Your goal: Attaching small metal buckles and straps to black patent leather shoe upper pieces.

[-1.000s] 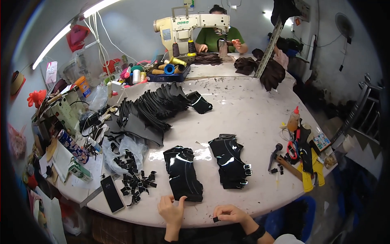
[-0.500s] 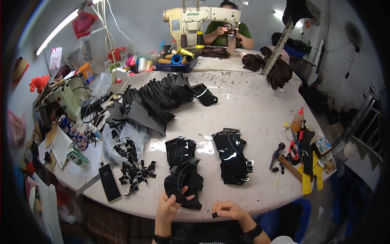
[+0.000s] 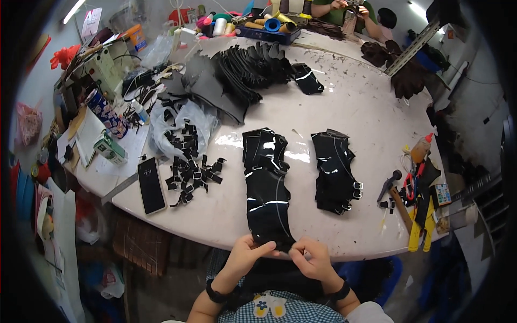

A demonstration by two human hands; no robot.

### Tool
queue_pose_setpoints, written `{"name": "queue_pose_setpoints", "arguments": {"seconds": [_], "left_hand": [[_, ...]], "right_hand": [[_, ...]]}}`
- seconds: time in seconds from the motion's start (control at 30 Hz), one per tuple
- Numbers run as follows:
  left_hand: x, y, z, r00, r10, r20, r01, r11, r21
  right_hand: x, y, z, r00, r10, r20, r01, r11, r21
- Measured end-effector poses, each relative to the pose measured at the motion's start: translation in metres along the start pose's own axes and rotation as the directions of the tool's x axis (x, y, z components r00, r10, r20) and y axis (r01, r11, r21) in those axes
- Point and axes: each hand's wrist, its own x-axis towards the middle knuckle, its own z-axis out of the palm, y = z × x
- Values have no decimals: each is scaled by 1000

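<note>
A black leather-like piece (image 3: 267,207) with a pale curved line lies at the table's near edge, overlapping a small pile of similar black pieces (image 3: 264,146). My left hand (image 3: 249,257) is closed on its near end, thumb on top. At its near right corner my right hand (image 3: 312,259) is pinched; the small thing between those fingertips is hidden. To the right lies another stack of black pieces (image 3: 333,169) with metal buckles (image 3: 357,189) along its right side. Small black buckle straps (image 3: 194,180) are scattered left of the piece, partly spilling from a clear plastic bag (image 3: 202,121).
A phone (image 3: 151,185) lies at the left near edge. A long row of black pieces (image 3: 253,70) stands farther back. On the right are a hammer (image 3: 396,199), yellow-handled tool (image 3: 421,229) and glue bottle (image 3: 421,148). Across the table a person (image 3: 350,13) works beside thread spools (image 3: 272,25).
My view has tipped downward. The black piece, earlier lifted and curled in my left hand, now lies flatter. My right hand, carrying a small black tab, has come to the piece's corner.
</note>
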Motion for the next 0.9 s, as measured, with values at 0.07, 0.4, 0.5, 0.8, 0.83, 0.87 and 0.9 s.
{"name": "queue_pose_setpoints", "arguments": {"seconds": [0.07, 0.4, 0.5, 0.8, 0.83, 0.87, 0.9], "left_hand": [[0, 1, 3, 1000, -17, 12, 17, 1000, 14], [0, -11, 7, 999, 33, -11, -33, 999, 1], [0, -14, 11, 996, 77, -34, -76, 996, 47], [-4, -12, 13, 986, 155, -66, -141, 975, 172], [-5, -11, 13, 986, 154, -63, -138, 969, 206], [-5, -10, 13, 987, 151, -56, -134, 962, 239], [-5, -7, 15, 987, 151, -56, -133, 962, 238]], "right_hand": [[1, 2, 4, 1000, 22, -22, -22, 1000, -16], [-2, 10, 7, 997, 51, -57, -52, 999, -9], [-2, 11, 9, 994, 75, -85, -75, 997, 7], [1, 9, 13, 979, 174, -109, -170, 984, 48], [1, 9, 14, 957, 252, -146, -232, 963, 141], [1, 11, 13, 957, 253, -145, -233, 962, 140], [0, 15, 12, 958, 276, -74, -255, 943, 213]]}}
